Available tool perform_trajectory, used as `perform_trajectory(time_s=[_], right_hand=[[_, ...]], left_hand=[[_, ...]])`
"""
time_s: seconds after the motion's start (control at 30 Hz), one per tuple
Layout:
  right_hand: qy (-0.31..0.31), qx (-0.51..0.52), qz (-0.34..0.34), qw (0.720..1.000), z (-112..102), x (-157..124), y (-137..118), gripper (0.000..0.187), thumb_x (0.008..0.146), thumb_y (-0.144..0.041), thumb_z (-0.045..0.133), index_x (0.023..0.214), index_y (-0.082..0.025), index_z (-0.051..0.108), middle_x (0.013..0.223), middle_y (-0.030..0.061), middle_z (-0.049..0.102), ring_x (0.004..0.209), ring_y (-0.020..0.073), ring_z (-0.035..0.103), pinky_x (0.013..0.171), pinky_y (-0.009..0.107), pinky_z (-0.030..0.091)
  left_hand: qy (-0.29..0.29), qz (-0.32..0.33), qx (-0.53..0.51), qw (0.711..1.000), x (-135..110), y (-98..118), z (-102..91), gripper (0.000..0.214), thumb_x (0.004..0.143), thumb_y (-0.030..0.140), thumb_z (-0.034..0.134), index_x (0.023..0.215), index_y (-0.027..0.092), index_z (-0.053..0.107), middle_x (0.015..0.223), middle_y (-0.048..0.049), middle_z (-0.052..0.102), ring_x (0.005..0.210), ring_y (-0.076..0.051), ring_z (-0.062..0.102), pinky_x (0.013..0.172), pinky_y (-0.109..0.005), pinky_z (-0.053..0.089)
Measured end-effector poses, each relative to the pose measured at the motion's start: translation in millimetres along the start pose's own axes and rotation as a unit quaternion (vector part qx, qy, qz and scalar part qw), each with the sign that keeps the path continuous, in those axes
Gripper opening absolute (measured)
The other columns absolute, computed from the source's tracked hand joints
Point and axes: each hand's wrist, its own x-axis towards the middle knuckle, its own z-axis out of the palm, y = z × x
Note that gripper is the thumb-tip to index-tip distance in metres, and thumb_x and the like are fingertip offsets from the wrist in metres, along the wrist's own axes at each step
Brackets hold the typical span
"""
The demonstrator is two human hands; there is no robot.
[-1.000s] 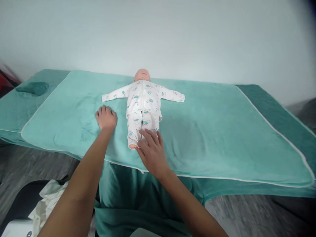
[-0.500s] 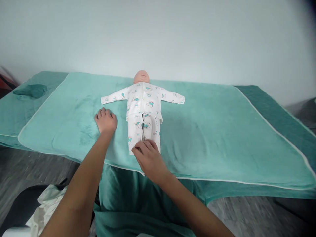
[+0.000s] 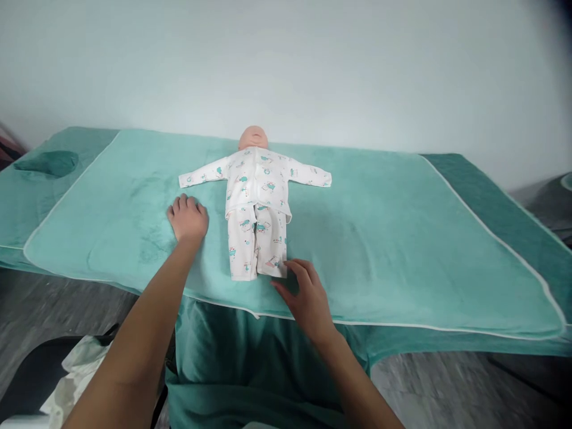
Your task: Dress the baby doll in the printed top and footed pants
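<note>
A baby doll (image 3: 255,196) in white printed pyjamas lies on its back, arms spread, on a light teal towel (image 3: 379,238) with white piping. My left hand (image 3: 186,217) rests palm down on the towel just left of the doll's hip, its fingers curled under a little and holding nothing. Just right of the doll's trouser cuffs, my right hand (image 3: 304,295) lies on the towel, its fingers stretched out and apart, near the cuff edge. It holds nothing.
The towel covers a table draped in darker teal cloth (image 3: 500,202), pushed against a pale wall. A dark teal bundle (image 3: 47,162) sits at the far left. White crumpled cloth (image 3: 74,372) lies on a dark seat low at the left. Grey floor lies below.
My right hand has left the doll's trouser cuffs and slid right onto the towel, fingers opening. The trouser legs now lie flat and cover the feet. My left hand stayed put.
</note>
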Motion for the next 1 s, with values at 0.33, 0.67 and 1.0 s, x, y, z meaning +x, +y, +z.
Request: perform_trajectory(time_s=[0.33, 0.67, 1.0], right_hand=[[-0.029, 0.058, -0.037, 0.997, -4, 9, -1, 0.011, 0.096, -0.014, 0.061, 0.099, -0.024, 0.058, 0.093, 0.0031, 0.065, 0.082, 0.0174, 0.065, 0.072, 0.03, 0.054], [-0.107, -0.017, -0.078, 0.991, -16, 2, 17, 0.007, 0.097, -0.028, 0.067, 0.098, -0.024, 0.062, 0.09, 0.0043, 0.069, 0.081, 0.0212, 0.064, 0.071, 0.034, 0.051], [0.019, 0.159, 0.1, 0.982, -1, 104, 60, 0.022, 0.099, -0.044, 0.057, 0.099, -0.024, 0.063, 0.1, 0.0057, 0.068, 0.093, 0.0201, 0.064, 0.08, 0.034, 0.052]], left_hand=[[0.001, -0.004, -0.004, 1.0, 0, 1, -0.2, 0.041, 0.097, 0.028, 0.041, 0.126, 0.013, 0.066, 0.153, -0.0182, 0.056, 0.146, -0.037, 0.045, 0.121, -0.057, 0.029], [-0.001, -0.005, -0.018, 1.0, -1, 1, -0.5, 0.04, 0.098, 0.027, 0.041, 0.126, 0.014, 0.066, 0.153, -0.0188, 0.056, 0.147, -0.038, 0.043, 0.121, -0.059, 0.027], [-0.069, 0.274, -0.006, 0.959, -3, 9, -0.4, 0.053, 0.101, 0.018, 0.033, 0.149, 0.012, 0.052, 0.156, -0.0179, 0.054, 0.141, -0.034, 0.052, 0.113, -0.049, 0.038]])
